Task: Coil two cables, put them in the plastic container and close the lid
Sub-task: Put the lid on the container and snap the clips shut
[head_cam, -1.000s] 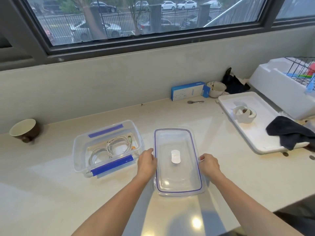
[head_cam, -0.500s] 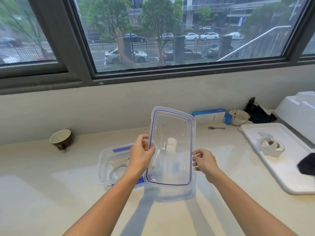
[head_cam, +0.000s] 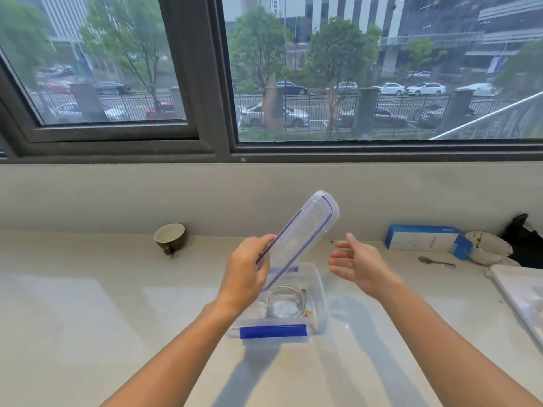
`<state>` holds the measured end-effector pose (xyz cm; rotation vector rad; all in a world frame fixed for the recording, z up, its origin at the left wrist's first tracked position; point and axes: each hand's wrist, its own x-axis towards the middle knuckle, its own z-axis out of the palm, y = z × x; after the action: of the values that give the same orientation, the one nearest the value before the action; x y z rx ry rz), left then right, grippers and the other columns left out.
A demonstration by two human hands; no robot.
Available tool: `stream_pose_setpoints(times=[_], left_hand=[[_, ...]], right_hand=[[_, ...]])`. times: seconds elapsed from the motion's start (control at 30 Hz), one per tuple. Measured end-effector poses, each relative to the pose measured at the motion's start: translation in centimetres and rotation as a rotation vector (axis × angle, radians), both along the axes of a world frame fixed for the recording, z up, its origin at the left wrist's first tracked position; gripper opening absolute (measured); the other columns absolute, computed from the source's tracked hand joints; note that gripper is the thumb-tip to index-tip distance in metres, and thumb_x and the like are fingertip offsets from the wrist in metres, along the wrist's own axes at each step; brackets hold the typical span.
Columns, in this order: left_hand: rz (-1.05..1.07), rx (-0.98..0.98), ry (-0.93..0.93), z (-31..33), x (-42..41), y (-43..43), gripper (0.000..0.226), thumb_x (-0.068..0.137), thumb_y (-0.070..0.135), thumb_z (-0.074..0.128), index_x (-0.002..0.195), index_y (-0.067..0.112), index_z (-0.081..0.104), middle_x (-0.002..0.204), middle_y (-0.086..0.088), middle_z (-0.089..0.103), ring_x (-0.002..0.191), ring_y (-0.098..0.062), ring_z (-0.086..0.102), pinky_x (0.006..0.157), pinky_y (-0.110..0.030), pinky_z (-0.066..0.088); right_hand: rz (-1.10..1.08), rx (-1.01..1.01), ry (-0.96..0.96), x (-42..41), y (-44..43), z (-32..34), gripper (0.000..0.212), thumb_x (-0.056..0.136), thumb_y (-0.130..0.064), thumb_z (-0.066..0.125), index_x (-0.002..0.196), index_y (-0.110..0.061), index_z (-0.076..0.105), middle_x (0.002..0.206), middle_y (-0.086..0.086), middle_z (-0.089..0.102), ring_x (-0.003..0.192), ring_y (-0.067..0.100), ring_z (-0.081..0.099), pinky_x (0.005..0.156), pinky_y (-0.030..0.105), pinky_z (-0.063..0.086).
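Lid now held by one hand, above container
Left hand grips clear lid, tilted steeply over container holding coiled cables; right hand has let go, fingers spread wide beside lid

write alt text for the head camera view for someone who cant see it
The left hand holds a clear plastic lid with blue trim tilted above an open clear plastic container holding coiled white cables on a pale counter. The right hand is open beside it.
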<state>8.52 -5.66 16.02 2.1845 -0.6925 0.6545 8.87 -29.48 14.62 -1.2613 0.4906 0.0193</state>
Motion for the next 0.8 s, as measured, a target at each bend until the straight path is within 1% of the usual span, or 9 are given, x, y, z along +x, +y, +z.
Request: stream_pose_setpoints(times=[0.07,0.17,0.27,0.33,0.43,0.53,0.6,0.67,0.8], left_hand=[[-0.024,0.12,-0.083,-0.4,0.1,0.9,0.034,0.082,-0.005,0.061,0.114,0.007,0.064,0.091,-0.007,0.067,0.08,-0.021,0.06,0.071,-0.023,0.046],[-0.038,0.302,-0.252,-1.2,0.1,1.5,0.035,0.076,-0.01,0.067,0.108,0.002,0.067,0.083,-0.011,0.066,0.071,-0.026,0.06,0.057,-0.033,0.052],[-0.038,0.378,-0.418,-2.2,0.3,2.0,0.037,0.07,-0.014,0.068,0.103,0.002,0.069,0.079,-0.011,0.067,0.063,-0.027,0.059,0.051,-0.032,0.051],[-0.034,0.415,-0.493,-2.9,0.4,2.3,0.033,0.072,-0.01,0.069,0.101,0.005,0.07,0.078,-0.009,0.068,0.061,-0.025,0.058,0.051,-0.03,0.05],[-0.017,0.505,-0.488,-3.8,0.7,2.5,0.035,0.067,0.001,0.079,0.1,0.01,0.072,0.084,-0.007,0.07,0.07,-0.024,0.063,0.058,-0.03,0.051],[0.015,0.586,-0.397,-4.8,0.9,3.6,0.047,0.067,0.036,0.081,0.107,0.016,0.069,0.098,-0.005,0.07,0.09,-0.024,0.065,0.077,-0.034,0.049],[0.065,0.505,-0.294,-5.3,1.1,4.4,0.048,0.079,0.052,0.062,0.112,0.017,0.065,0.109,-0.006,0.067,0.106,-0.024,0.057,0.089,-0.034,0.039],[0.194,0.268,-0.066,-5.5,1.8,5.1,0.051,0.087,0.051,0.046,0.119,0.014,0.062,0.119,-0.009,0.062,0.116,-0.023,0.047,0.094,-0.035,0.033],[0.379,-0.247,0.6,-5.6,4.1,5.9,0.06,0.092,0.038,0.052,0.144,0.014,0.031,0.144,-0.01,0.043,0.131,-0.027,0.039,0.105,-0.035,0.031]], right_hand=[[0.047,0.163,0.015,0.8,-0.2,1.3,0.051,0.094,-0.05,0.041,0.106,-0.002,0.056,0.1,0.02,0.061,0.088,0.033,0.064,0.067,0.043,0.055],[0.156,0.28,0.046,1.6,-0.4,2.7,0.064,0.086,-0.06,0.047,0.113,-0.002,0.051,0.111,0.022,0.059,0.095,0.037,0.064,0.069,0.045,0.056],[0.303,0.295,0.062,1.8,0.2,3.3,0.05,0.086,-0.042,0.058,0.117,-0.002,0.053,0.107,0.019,0.065,0.085,0.032,0.069,0.068,0.043,0.059],[0.36,0.313,0.068,1.7,0.8,3.3,0.034,0.091,-0.021,0.052,0.119,-0.001,0.053,0.094,0.019,0.071,0.076,0.028,0.071,0.069,0.039,0.059],[0.34,0.395,0.091,1.3,1.6,2.5,0.035,0.095,-0.006,0.039,0.126,0.007,0.048,0.088,0.025,0.069,0.07,0.027,0.072,0.062,0.034,0.059],[0.281,0.409,0.048,1.0,1.8,1.6,0.038,0.093,0.0,0.039,0.129,0.013,0.043,0.104,0.029,0.064,0.073,0.03,0.072,0.059,0.035,0.06],[0.226,0.373,-0.008,0.9,1.7,1.1,0.041,0.093,0.003,0.039,0.132,0.012,0.038,0.115,0.026,0.061,0.076,0.032,0.072,0.059,0.038,0.06],[0.192,0.365,-0.069,0.9,1.6,0.5,0.041,0.093,0.005,0.039,0.133,0.01,0.034,0.118,0.022,0.061,0.076,0.034,0.072,0.059,0.04,0.06],[0.199,0.374,-0.123,0.8,1.4,-0.8,0.038,0.092,0.004,0.04,0.129,0.001,0.045,0.12,0.017,0.063,0.085,0.035,0.071,0.071,0.044,0.06]])
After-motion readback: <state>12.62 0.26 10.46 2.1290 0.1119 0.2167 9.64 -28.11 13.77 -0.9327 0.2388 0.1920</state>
